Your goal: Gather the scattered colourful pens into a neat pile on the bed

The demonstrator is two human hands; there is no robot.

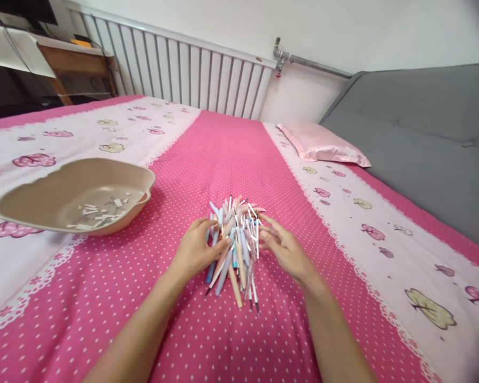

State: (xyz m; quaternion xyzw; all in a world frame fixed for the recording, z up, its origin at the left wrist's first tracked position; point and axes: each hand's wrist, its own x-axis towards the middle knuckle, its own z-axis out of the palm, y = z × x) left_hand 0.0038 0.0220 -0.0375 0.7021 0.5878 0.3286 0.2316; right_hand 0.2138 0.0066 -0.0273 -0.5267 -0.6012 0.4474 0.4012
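Observation:
A loose heap of pens in pastel blue, lilac, peach and white lies on the pink bedsheet, mixed with thin dark-tipped pen refills. My left hand rests against the heap's left side, its thumb reaching over the pens and its fingers curved apart. On the other side, my right hand has its fingertips and thumb at the heap's right edge, with a gap between them. Neither hand visibly grips a single pen, though some fingertips are hidden among the pens.
To the left on the bed stands a beige plastic basin with small white pieces in it. A pink pillow lies by the grey headboard. A white radiator runs along the wall, beside a wooden desk.

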